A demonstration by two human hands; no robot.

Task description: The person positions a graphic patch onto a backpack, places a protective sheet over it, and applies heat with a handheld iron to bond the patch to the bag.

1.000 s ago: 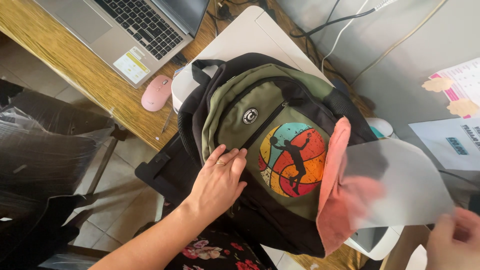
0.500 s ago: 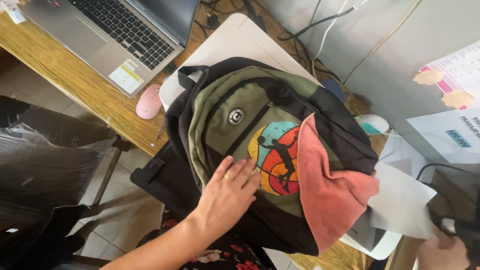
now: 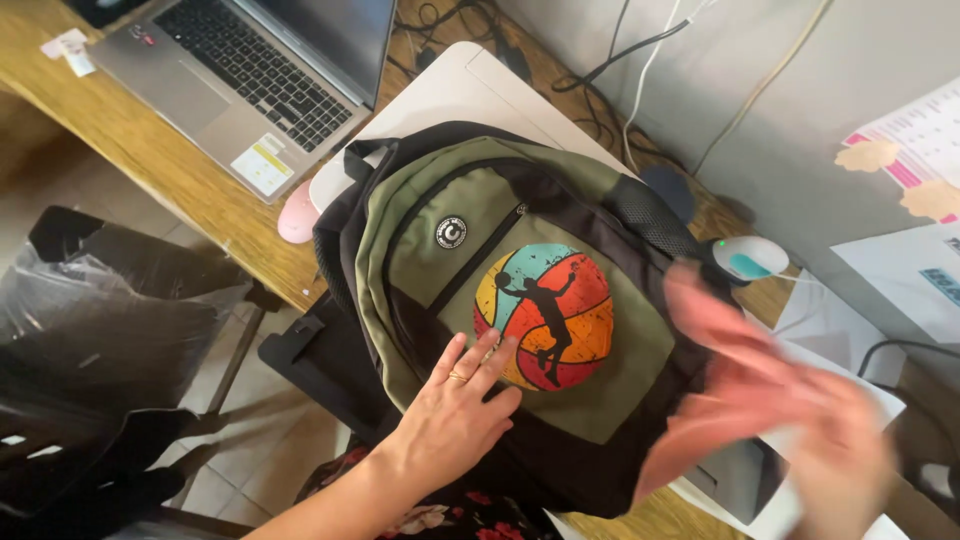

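Observation:
An olive-green and black backpack (image 3: 440,240) with a round multicoloured emblem lies on a wooden desk. My left hand (image 3: 452,415) rests flat on its front pocket, fingers spread, touching the emblem's lower left edge. My right hand (image 3: 840,465) is blurred at the lower right, gripping a pink cloth (image 3: 730,390) that sweeps over the backpack's right side. White paper (image 3: 850,375) lies under the cloth and hand.
A silver laptop (image 3: 240,75) sits open at the upper left with a pink mouse (image 3: 297,213) beside it. A white board (image 3: 450,95) lies under the backpack. Cables run along the grey wall (image 3: 790,110). A black plastic bag (image 3: 100,340) sits on a chair at left.
The pink cloth slid off the emblem toward the lower right with my right hand. My left hand stayed pressed on the backpack front.

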